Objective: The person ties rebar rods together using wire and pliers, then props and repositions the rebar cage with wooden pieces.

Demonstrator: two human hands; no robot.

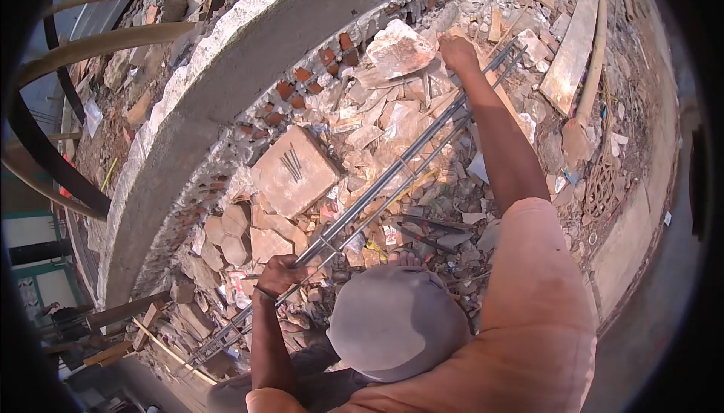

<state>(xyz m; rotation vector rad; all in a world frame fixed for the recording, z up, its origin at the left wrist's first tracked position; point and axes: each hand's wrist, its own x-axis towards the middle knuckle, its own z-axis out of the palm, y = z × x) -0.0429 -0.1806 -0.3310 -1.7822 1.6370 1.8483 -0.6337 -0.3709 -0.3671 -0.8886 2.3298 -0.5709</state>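
Observation:
A long, narrow steel rebar cage (400, 168) runs diagonally over the rubble, from the lower left to the upper right. My left hand (283, 275) is closed around its bars towards the lower end. Stretched far forward, my right hand (458, 53) has its fingers curled beside a large pale stone chunk (402, 49). Whatever those fingers hold, if anything, is hidden; the cage passes just below that wrist. Several short metal rods (290, 164) lie on a square concrete slab (305, 191) left of the cage. A rounded grey cap (398, 322) fills the lower middle.
A thick concrete beam (192, 104) over broken brickwork curves along the left. Broken tiles (228, 232) and rubble cover the ground. Wooden planks (573, 44) lie at the upper right. Curved hoses or pipes (105, 47) stand at the far left.

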